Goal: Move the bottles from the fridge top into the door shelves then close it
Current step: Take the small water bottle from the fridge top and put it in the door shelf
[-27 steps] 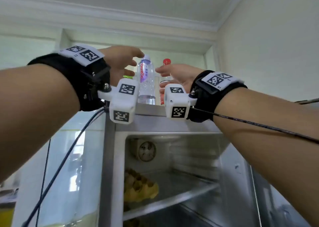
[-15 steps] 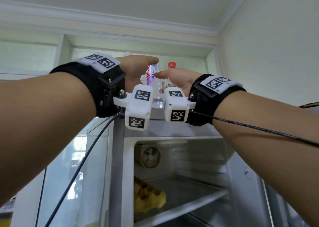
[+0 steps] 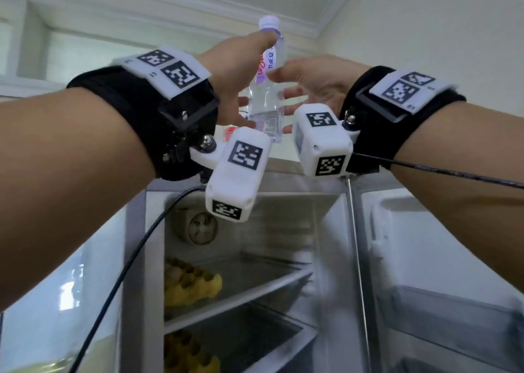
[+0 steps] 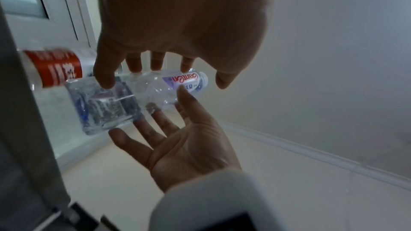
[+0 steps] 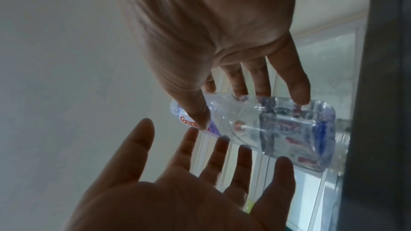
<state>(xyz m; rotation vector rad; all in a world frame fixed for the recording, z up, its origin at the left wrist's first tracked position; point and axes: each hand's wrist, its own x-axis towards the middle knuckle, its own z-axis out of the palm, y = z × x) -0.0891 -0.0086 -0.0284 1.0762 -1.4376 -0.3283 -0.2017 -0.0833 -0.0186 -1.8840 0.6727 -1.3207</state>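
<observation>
A clear water bottle with a purple and red label hangs upright just above the fridge top, held between both hands. My left hand lies against its left side with straight, spread fingers; its thumb points up beside the neck. My right hand pinches it from the right. In the right wrist view the thumb presses the label of the bottle and the fingers lie on the far side. A second bottle with a red label stands behind on the fridge top. The white door shelves are at lower right.
The fridge stands open, its door swung out to the right. Inside are glass shelves and yellow egg trays. A black cable hangs from my left wrist across the fridge's left edge. The ceiling is close above the bottles.
The water bottle has risen off the fridge top. My left hand moved in and up with it, and my right hand came onto its right side.
</observation>
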